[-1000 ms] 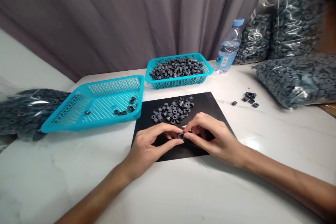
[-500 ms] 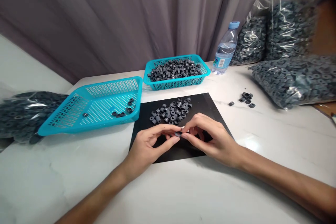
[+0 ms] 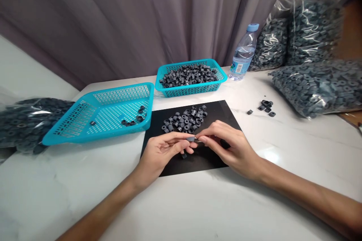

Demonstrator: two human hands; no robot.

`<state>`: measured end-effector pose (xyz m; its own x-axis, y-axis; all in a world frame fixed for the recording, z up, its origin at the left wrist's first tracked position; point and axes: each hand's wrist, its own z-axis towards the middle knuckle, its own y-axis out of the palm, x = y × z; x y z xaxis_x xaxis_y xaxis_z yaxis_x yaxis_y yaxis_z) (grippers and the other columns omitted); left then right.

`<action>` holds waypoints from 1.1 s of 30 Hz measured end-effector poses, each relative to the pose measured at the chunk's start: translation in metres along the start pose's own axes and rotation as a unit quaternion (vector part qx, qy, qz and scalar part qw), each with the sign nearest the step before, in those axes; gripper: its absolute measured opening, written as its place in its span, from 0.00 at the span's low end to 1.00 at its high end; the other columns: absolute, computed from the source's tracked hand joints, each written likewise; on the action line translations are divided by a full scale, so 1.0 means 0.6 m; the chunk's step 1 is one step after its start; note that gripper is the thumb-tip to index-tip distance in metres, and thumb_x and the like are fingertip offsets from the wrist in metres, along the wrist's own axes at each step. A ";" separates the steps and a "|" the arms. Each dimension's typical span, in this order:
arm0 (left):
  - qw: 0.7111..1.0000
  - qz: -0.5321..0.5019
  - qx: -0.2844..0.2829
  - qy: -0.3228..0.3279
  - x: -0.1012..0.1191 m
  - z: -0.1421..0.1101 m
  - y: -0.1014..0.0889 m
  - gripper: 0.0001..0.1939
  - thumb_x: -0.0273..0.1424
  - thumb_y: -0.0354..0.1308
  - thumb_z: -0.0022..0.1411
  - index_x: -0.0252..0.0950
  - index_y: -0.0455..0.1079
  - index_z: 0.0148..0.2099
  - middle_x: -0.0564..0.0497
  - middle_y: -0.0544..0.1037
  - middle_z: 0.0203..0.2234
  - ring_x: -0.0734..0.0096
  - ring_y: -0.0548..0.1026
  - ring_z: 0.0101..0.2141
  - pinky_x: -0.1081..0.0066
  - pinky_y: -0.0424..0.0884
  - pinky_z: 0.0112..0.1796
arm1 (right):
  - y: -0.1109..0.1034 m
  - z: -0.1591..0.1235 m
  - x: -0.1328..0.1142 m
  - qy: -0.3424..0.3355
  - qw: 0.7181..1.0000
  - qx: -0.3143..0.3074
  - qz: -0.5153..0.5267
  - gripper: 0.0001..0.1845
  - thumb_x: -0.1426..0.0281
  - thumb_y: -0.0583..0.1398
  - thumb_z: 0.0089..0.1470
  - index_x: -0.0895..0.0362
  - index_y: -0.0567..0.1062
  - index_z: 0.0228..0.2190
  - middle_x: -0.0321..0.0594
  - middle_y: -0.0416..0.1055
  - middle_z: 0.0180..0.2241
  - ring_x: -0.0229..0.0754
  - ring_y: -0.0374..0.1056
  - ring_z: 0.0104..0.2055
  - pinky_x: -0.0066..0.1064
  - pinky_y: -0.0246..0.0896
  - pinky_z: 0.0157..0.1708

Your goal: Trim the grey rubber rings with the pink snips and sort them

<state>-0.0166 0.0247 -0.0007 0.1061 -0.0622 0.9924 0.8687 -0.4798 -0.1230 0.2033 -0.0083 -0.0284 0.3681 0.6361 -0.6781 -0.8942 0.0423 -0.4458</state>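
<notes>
My left hand [image 3: 165,150] pinches a small dark grey plastic piece [image 3: 190,139] between thumb and forefinger, over the black mat [image 3: 203,160]. My right hand [image 3: 226,143] meets it from the other side, thumb and forefinger closed together. A thin, shiny bit shows between its fingertips and the grey piece, too small to name. Below my left fingers is another dark piece [image 3: 184,156]; whether they hold it or it lies on the mat I cannot tell. Just beyond my hands, a pile of short, hollow grey pieces [image 3: 185,120] covers the mat's far part.
At the left stands a turquoise basket [image 3: 113,137] with several pieces in it. A fuller turquoise basket [image 3: 192,91] is at the back, beside a water bottle [image 3: 242,54]. Bags of pieces [image 3: 319,86] crowd the right; another bag [image 3: 31,124] lies far left. Loose pieces [image 3: 266,104] lie at right.
The grey piece has turned from showing its hollow end to showing its side, and sits slightly higher. The dark piece below my left fingers has come into sight.
</notes>
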 end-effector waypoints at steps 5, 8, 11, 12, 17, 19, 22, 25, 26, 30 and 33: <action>1.000 -0.011 0.006 -0.001 0.001 0.000 0.003 0.07 0.29 0.64 0.66 0.35 0.82 0.43 0.47 0.87 0.33 0.70 0.82 0.32 0.75 0.77 0.35 | -0.002 0.002 0.003 -0.011 1.000 0.012 -0.009 0.06 0.73 0.58 0.67 0.58 0.77 0.40 0.39 0.73 0.31 0.39 0.63 0.32 0.32 0.60 0.32; 1.000 -0.009 0.008 -0.004 0.002 0.000 0.004 0.07 0.30 0.63 0.66 0.35 0.82 0.43 0.47 0.87 0.32 0.71 0.81 0.30 0.76 0.76 0.34 | -0.006 0.005 0.009 -0.025 0.999 0.012 -0.018 0.07 0.72 0.59 0.67 0.58 0.78 0.40 0.39 0.72 0.29 0.39 0.62 0.31 0.32 0.60 0.32; 1.000 0.007 -0.006 -0.008 0.000 -0.001 0.002 0.08 0.30 0.62 0.67 0.35 0.82 0.44 0.48 0.87 0.31 0.70 0.81 0.31 0.75 0.75 0.34 | -0.008 0.005 0.013 -0.060 0.998 -0.001 -0.021 0.07 0.72 0.59 0.67 0.58 0.78 0.40 0.39 0.72 0.30 0.38 0.62 0.31 0.33 0.60 0.33; 1.000 0.014 -0.010 -0.007 0.000 -0.001 0.001 0.08 0.31 0.62 0.68 0.35 0.82 0.43 0.48 0.86 0.31 0.70 0.81 0.31 0.75 0.74 0.34 | -0.008 0.004 0.013 -0.068 0.997 -0.006 -0.021 0.06 0.72 0.59 0.67 0.58 0.78 0.40 0.39 0.72 0.30 0.38 0.63 0.31 0.33 0.60 0.33; 0.998 0.050 -0.026 0.013 0.000 -0.004 -0.001 0.09 0.31 0.59 0.70 0.37 0.81 0.41 0.52 0.85 0.27 0.73 0.79 0.30 0.77 0.71 0.32 | -0.006 -0.001 0.012 -0.067 0.997 -0.020 -0.045 0.10 0.67 0.65 0.63 0.59 0.77 0.44 0.37 0.68 0.30 0.38 0.65 0.32 0.31 0.60 0.31; 0.997 0.068 -0.031 0.013 -0.001 -0.005 0.000 0.10 0.32 0.59 0.70 0.37 0.81 0.40 0.53 0.84 0.27 0.74 0.78 0.30 0.77 0.70 0.33 | -0.005 -0.003 0.012 -0.069 0.996 -0.018 -0.054 0.11 0.67 0.64 0.63 0.60 0.76 0.45 0.37 0.68 0.30 0.37 0.65 0.32 0.30 0.61 0.30; 0.996 0.080 -0.041 0.015 -0.003 -0.006 0.000 0.10 0.32 0.60 0.69 0.37 0.80 0.36 0.54 0.83 0.27 0.74 0.78 0.31 0.76 0.70 0.36 | -0.002 -0.007 0.013 -0.091 0.993 -0.019 -0.066 0.11 0.69 0.63 0.65 0.59 0.76 0.48 0.38 0.70 0.31 0.37 0.65 0.32 0.29 0.61 0.30; 0.995 0.084 -0.045 0.026 -0.006 -0.005 -0.001 0.09 0.32 0.63 0.67 0.38 0.79 0.34 0.54 0.83 0.27 0.73 0.77 0.32 0.74 0.70 0.39 | 0.001 -0.012 0.015 -0.119 0.989 -0.029 -0.085 0.12 0.73 0.60 0.66 0.57 0.75 0.51 0.38 0.72 0.31 0.37 0.65 0.32 0.30 0.60 0.29; 0.995 0.087 -0.042 0.031 -0.007 -0.005 -0.001 0.08 0.32 0.64 0.67 0.38 0.79 0.34 0.54 0.82 0.27 0.72 0.77 0.33 0.74 0.70 0.39 | 0.002 -0.013 0.016 -0.125 0.988 -0.030 -0.087 0.13 0.74 0.59 0.66 0.57 0.75 0.51 0.38 0.72 0.30 0.37 0.64 0.31 0.30 0.59 0.29; 0.991 0.118 -0.029 0.048 -0.008 -0.006 -0.002 0.04 0.32 0.66 0.65 0.38 0.79 0.36 0.55 0.81 0.26 0.72 0.77 0.31 0.73 0.70 0.36 | 0.003 -0.015 0.015 -0.130 0.988 -0.024 -0.080 0.10 0.75 0.59 0.66 0.58 0.76 0.48 0.38 0.73 0.31 0.37 0.64 0.31 0.30 0.59 0.29; 0.980 0.174 -0.010 0.095 -0.009 -0.009 0.000 0.06 0.32 0.70 0.61 0.38 0.77 0.39 0.55 0.80 0.28 0.73 0.75 0.29 0.73 0.68 0.31 | 0.002 -0.013 0.015 -0.123 0.988 -0.024 -0.093 0.07 0.75 0.59 0.66 0.58 0.76 0.45 0.39 0.73 0.31 0.37 0.65 0.30 0.30 0.59 0.28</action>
<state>-0.0199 0.0201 -0.0062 0.3007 -0.3852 0.8725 0.7859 -0.4181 -0.4555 0.2077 -0.0086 -0.0393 0.4469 0.7894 -0.4209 -0.8008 0.1433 -0.5815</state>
